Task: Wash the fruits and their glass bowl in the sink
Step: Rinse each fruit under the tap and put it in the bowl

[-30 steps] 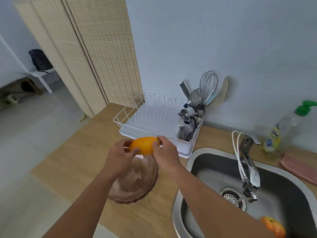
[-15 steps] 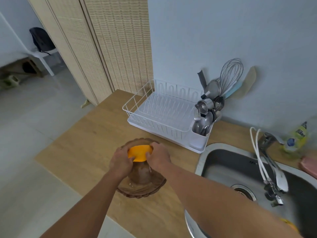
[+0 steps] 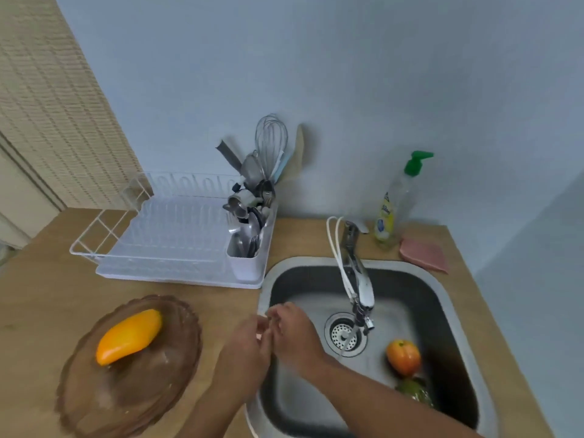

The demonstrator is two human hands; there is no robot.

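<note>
An orange-yellow mango (image 3: 129,336) lies in the brown glass bowl (image 3: 158,387), which rests on the wooden counter left of the sink (image 3: 275,279). In the basin lie an orange-red fruit (image 3: 403,356) and, just in front of it, a green fruit (image 3: 414,392) partly hidden by my right forearm. My left hand (image 3: 245,352) and my right hand (image 3: 295,335) are close together over the sink's left edge, fingers loosely apart, holding nothing. A thin stream of water runs from the tap (image 3: 357,279) onto the drain (image 3: 345,335).
A white dish rack (image 3: 164,238) with a utensil holder (image 3: 249,245) full of cutlery and a whisk stands behind the bowl. A soap bottle (image 3: 395,203) and a pink sponge (image 3: 423,256) sit behind the sink. A woven screen fills the left.
Both hands have let go of the mango, which now lies in the bowl, and have moved right to the sink's edge. My view has swung right toward the sink.
</note>
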